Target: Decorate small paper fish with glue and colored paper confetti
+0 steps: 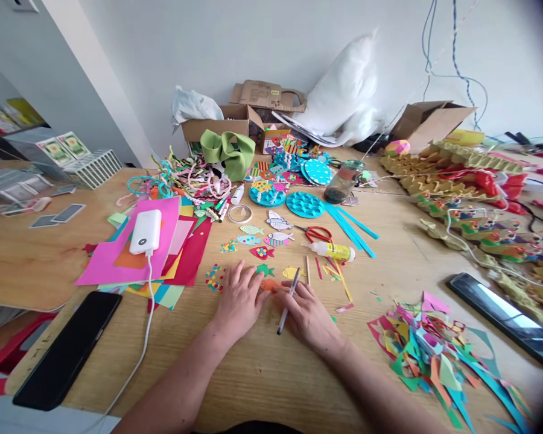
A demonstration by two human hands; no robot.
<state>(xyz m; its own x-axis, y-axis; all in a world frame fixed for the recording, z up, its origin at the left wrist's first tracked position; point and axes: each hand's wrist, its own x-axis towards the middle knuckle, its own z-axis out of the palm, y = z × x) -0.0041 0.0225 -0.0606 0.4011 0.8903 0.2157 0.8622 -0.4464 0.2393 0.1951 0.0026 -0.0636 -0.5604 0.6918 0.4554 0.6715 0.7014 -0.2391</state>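
An orange paper fish (268,284) lies on the table between my hands. My left hand (239,299) rests on the tabletop with its fingers stretched forward, the thumb at the fish's left edge. In my right hand (306,313) a clear pen (288,302) sits tilted between the fingers, while a fingertip touches the fish's right end. Just beyond are a green paper fish (265,270), a yellow fish (291,272) and a red fish (262,252) with dots. Small coloured paper dots (214,277) lie left of my left hand.
Red-handled scissors (319,234) and a glue bottle (333,251) lie ahead. Coloured paper sheets (104,262) hold a white power bank (145,231) with a cable at left. Paper scraps (434,349) and a phone (507,316) are at right; another phone (67,349) lies left.
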